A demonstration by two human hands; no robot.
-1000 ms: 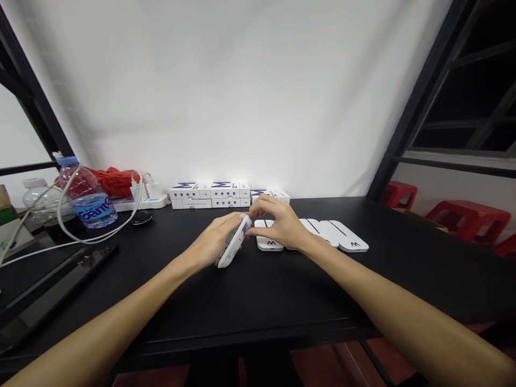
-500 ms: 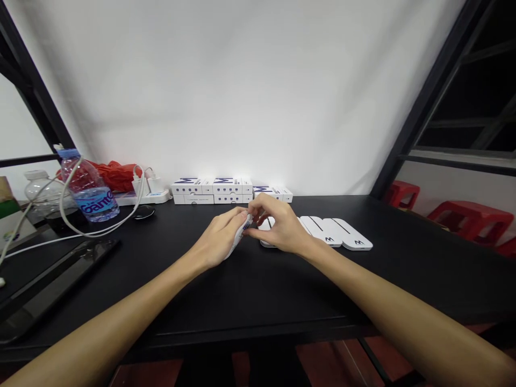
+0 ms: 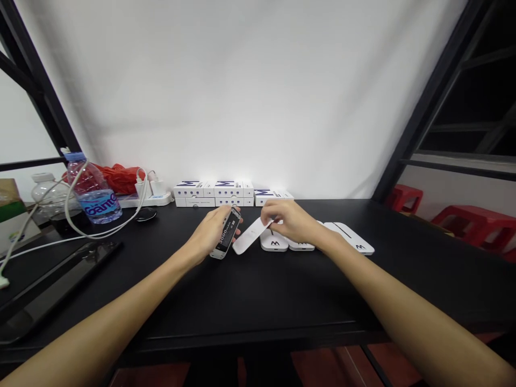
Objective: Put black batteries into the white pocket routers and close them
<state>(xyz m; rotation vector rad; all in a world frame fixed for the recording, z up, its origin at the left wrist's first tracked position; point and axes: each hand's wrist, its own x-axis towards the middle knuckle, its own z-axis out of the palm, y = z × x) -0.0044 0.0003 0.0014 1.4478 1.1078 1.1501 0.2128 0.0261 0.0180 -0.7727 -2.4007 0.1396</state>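
Observation:
My left hand (image 3: pixel 208 235) grips a slim power bank (image 3: pixel 227 234) upright, its dark face showing a white capacity label. My right hand (image 3: pixel 289 221) pinches a flat white cover (image 3: pixel 250 236) by its end, tilted across the gap between my hands. Just under my right hand lie more white covers: one (image 3: pixel 274 242) with a dark M-like logo, a second (image 3: pixel 301 246) partly hidden by my palm, and a third (image 3: pixel 350 238) with a black line and the same logo, at the right end of the row.
Stacked white boxes with purple logos (image 3: pixel 212 194) line the back of the black table (image 3: pixel 258 301). To the left are a power strip with chargers (image 3: pixel 145 200), a water bottle (image 3: pixel 93 199), a red bag (image 3: pixel 117 180), white cables and a dark tablet (image 3: pixel 56 287).
The power bank and white cover, pressed together earlier, are now apart. My hands have separated, the cover sits in my right hand, and the power bank's dark face now shows.

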